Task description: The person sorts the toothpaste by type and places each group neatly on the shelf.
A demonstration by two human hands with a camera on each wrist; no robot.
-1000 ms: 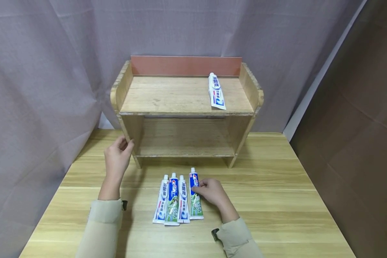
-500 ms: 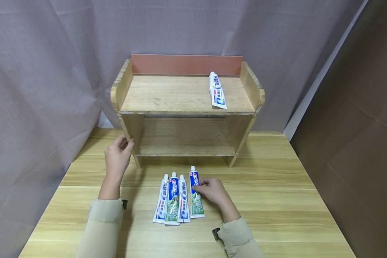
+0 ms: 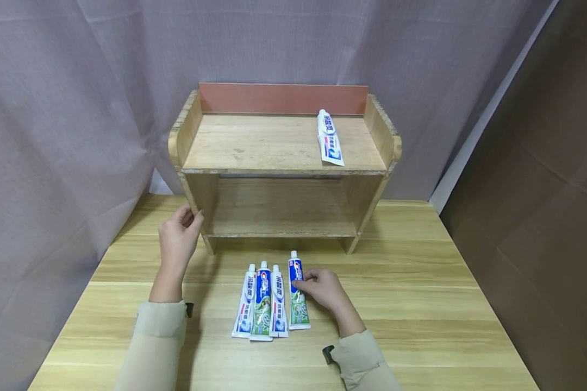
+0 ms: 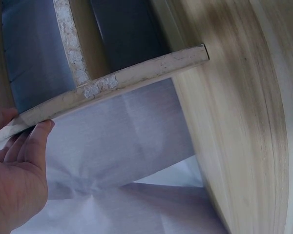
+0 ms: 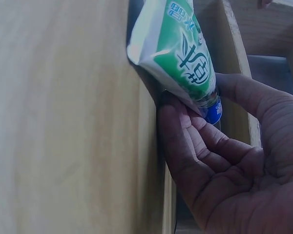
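Note:
My left hand [image 3: 178, 231] grips the front edge of the left side panel of a small wooden shelf [image 3: 283, 171]; in the left wrist view its thumb and fingers [image 4: 34, 146] sit on either side of that board. My right hand [image 3: 323, 290] pinches a blue and green toothpaste tube [image 3: 297, 296] by its sides, low over the table. In the right wrist view the tube's green crimped end [image 5: 180, 53] points back toward the camera. Left of it lie a white tube [image 3: 278, 304], a blue and green tube [image 3: 262, 304] and another white tube [image 3: 246, 304], side by side.
One more white toothpaste tube [image 3: 329, 138] lies on the shelf's upper board, toward the right, its crimped end at the front edge. A reddish strip [image 3: 283, 98] backs the top. Grey cloth [image 3: 102, 108] hangs behind the wooden table [image 3: 411, 304], and a brown panel [image 3: 533, 179] stands at the right.
The blue and green tube in my right hand has shifted slightly forward and to the right, a little apart from the row. My left hand has stayed on the shelf's side panel.

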